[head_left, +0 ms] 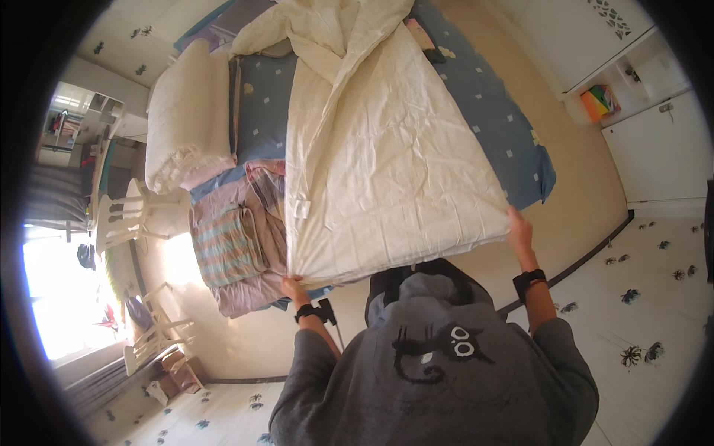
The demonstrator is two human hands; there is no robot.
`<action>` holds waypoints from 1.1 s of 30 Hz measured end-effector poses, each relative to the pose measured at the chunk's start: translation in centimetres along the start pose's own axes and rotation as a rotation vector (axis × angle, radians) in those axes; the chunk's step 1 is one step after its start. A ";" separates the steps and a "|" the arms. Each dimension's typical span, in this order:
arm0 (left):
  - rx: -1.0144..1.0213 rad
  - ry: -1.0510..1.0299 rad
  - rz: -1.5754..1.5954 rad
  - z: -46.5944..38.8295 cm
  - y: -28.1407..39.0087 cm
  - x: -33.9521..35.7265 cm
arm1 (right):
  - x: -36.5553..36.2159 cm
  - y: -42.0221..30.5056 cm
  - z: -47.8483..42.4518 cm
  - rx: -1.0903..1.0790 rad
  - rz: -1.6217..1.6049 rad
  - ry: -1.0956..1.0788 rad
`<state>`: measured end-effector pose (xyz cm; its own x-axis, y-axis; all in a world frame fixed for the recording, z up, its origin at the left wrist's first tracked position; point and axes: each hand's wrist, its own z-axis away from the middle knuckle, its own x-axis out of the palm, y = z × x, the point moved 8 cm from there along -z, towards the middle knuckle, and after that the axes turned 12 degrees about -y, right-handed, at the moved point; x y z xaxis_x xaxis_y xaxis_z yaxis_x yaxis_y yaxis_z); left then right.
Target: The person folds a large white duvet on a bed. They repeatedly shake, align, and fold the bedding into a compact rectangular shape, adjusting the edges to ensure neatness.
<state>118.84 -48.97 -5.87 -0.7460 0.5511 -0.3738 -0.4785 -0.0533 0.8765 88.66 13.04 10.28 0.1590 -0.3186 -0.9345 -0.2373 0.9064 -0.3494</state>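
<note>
A cream quilt [390,150] lies spread lengthwise over a bed with a blue patterned sheet [491,117], its far end bunched and partly folded over. My left hand [294,285] grips the quilt's near left corner, below a small white tag. At the near right corner my right hand [519,226] is closed on the quilt's edge. The near edge is stretched between both hands, close to my body. Left of the quilt are a folded checked cloth [231,242] on pinkish bedding [276,245] and a thick rolled white quilt [187,111].
White chairs [120,217] stand to the left near a bright window [67,301]. Cardboard boxes [184,371] sit on the floor at the lower left. White cabinets [658,150] with an open shelf line the right. Pale floor runs around the bed.
</note>
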 end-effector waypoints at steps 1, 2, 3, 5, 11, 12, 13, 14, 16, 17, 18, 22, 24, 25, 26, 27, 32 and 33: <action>0.113 -0.015 -0.226 0.8 -2.8 -0.1 | 2.8 1.3 1.6 0.044 0.016 -0.059; -0.174 -0.073 0.140 4.2 -2.0 3.6 | 5.6 3.4 3.7 0.111 0.041 -0.113; -0.308 -0.182 0.004 2.6 -9.5 2.0 | 8.5 3.6 4.6 0.116 0.027 -0.182; -0.453 -0.291 -0.051 4.9 -9.2 6.2 | 11.0 4.6 5.8 0.168 0.071 -0.295; -0.441 -0.506 -0.405 5.5 -4.6 10.7 | 10.0 0.8 -0.8 0.126 -0.064 -0.293; -0.402 -0.535 -0.499 5.1 -3.5 11.1 | 9.8 1.0 -2.2 0.134 -0.134 -0.311; -0.342 -0.615 -0.749 4.4 -2.5 11.6 | 10.2 1.1 -3.2 0.142 -0.208 -0.331; -0.231 -0.653 -0.752 4.2 -1.3 12.0 | 10.9 1.6 -4.2 0.175 -0.259 -0.386; -0.003 -0.747 -0.751 4.6 2.4 13.5 | 12.4 3.5 -4.7 0.262 -0.352 -0.488; -0.076 -0.690 -0.642 5.2 3.9 13.1 | 12.9 3.8 -4.5 0.261 -0.346 -0.492; -0.114 -0.638 -0.456 5.6 4.4 12.1 | 13.2 3.7 -4.4 0.254 -0.340 -0.499; -0.254 -0.309 0.099 8.2 0.5 4.6 | 14.9 3.6 -1.8 0.222 -0.365 -0.642; -0.577 -0.144 0.131 10.1 -4.6 2.7 | 15.1 5.3 0.7 0.322 -0.351 -0.708; -0.733 -0.053 0.140 10.8 -7.7 1.5 | 15.7 6.0 2.0 0.371 -0.350 -0.744; -0.818 -0.080 0.398 10.8 -13.3 0.8 | 15.6 5.8 3.0 0.425 -0.419 -0.776; -0.858 -0.141 0.533 10.4 -18.9 -0.6 | 15.4 5.4 3.3 0.462 -0.480 -0.821; -0.583 -0.440 -0.352 5.9 -8.8 7.8 | 14.6 8.3 6.5 0.643 -0.458 -0.790; -0.347 -0.300 -0.493 4.3 -11.8 6.7 | 15.1 7.2 6.0 0.629 -0.474 -0.828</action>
<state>121.53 -41.09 -17.41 -0.2649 0.7844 -0.5608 -0.8888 0.0269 0.4575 95.06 16.40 -5.89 0.7428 -0.5964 -0.3042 0.4998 0.7963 -0.3408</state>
